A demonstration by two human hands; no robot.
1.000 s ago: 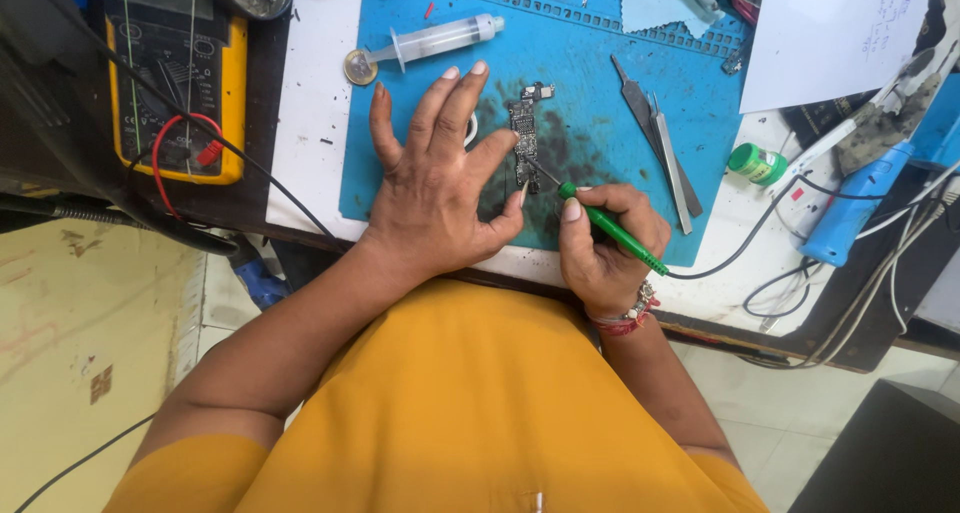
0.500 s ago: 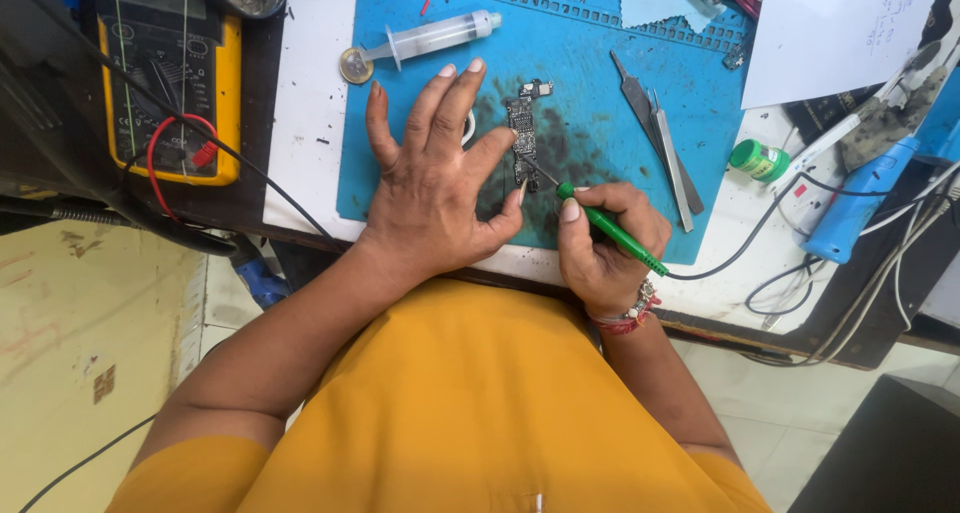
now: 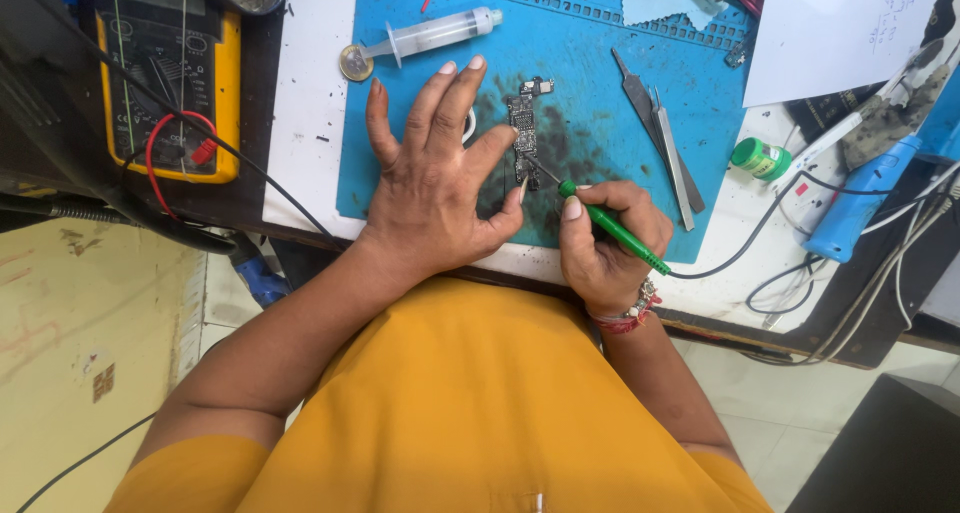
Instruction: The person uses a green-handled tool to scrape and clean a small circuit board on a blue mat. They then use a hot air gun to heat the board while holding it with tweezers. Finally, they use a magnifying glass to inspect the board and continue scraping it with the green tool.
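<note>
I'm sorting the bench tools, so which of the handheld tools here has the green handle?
The slim green-handled tool held in the right hand, its tip on the circuit board. The tweezers are bare metal; the iron at right is blue.

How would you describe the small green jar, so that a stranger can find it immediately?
Start at the big blue work mat on the bench and move off its right edge onto the white surface. There, between the metal tweezers and the blue handheld tool, stands the small green jar. It is the only round, bright green container; the other green thing is a thin tool in the right hand.
</note>
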